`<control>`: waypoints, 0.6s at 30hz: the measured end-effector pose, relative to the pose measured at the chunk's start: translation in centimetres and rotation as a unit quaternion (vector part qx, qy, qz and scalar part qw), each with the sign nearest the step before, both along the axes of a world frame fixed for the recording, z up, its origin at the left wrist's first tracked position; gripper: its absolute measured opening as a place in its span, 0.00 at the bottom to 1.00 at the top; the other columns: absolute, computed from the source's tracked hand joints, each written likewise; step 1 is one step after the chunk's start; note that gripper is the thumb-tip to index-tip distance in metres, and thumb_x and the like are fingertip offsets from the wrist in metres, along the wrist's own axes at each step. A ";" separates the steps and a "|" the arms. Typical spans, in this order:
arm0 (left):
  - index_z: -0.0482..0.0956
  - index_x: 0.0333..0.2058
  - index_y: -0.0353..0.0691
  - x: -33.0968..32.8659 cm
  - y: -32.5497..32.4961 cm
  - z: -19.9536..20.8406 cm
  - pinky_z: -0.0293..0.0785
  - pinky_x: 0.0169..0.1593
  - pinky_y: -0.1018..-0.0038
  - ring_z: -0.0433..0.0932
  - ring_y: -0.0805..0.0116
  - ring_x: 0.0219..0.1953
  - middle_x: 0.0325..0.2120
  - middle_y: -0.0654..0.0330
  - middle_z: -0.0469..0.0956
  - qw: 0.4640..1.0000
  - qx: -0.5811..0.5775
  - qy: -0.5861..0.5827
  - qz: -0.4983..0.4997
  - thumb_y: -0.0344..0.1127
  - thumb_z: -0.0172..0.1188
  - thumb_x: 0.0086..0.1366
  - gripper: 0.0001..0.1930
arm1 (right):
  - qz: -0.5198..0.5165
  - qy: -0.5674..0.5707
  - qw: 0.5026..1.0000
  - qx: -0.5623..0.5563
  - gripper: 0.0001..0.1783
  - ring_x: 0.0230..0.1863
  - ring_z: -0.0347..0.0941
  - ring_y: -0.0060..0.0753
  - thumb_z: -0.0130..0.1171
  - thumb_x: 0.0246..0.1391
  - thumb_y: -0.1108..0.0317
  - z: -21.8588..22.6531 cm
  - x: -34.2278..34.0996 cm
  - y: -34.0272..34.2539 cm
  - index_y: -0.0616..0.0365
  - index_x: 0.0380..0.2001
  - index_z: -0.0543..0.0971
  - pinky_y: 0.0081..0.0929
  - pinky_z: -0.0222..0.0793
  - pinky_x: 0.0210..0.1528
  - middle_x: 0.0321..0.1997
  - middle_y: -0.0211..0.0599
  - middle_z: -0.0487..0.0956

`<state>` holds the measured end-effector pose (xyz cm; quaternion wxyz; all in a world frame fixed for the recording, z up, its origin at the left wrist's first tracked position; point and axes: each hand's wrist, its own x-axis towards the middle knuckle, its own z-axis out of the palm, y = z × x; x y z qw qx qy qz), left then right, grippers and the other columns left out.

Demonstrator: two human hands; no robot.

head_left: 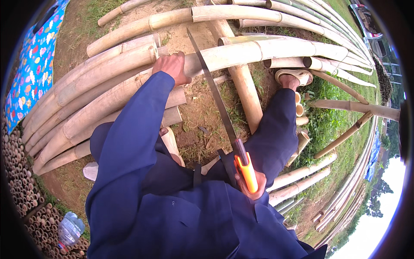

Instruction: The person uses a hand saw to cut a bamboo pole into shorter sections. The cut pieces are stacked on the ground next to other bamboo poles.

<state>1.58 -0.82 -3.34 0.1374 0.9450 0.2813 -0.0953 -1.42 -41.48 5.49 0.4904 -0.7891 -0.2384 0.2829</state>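
My left hand is closed over a thick, pale bamboo pole that runs across in front of me. In my right hand, close to my body, is the orange handle of a hand saw. The long dark blade slants up and away to the left, crossing the pole just right of my left hand. Whether its teeth touch the bamboo I cannot tell. Under the pole lies another bamboo length, pointing toward me. My right foot, in a beige clog, rests by the poles at the right.
More bamboo poles lie side by side at the left, others at the far side. Cut bamboo pieces are stacked at lower left near a plastic bottle. A blue patterned sheet is at far left; a bamboo frame stands right.
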 end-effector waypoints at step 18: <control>0.80 0.47 0.29 0.8 -0.5 0.0 0.85 0.48 0.56 0.88 0.44 0.41 0.35 0.39 0.86 1.000 0.005 -0.025 -0.012 0.52 0.78 0.45 0.37 | 0.038 -0.006 0.999 -0.001 0.06 0.23 0.73 0.20 0.68 0.62 0.72 -0.5 4.4 4.0 0.65 0.35 0.84 0.25 0.69 0.29 0.21 0.32 0.79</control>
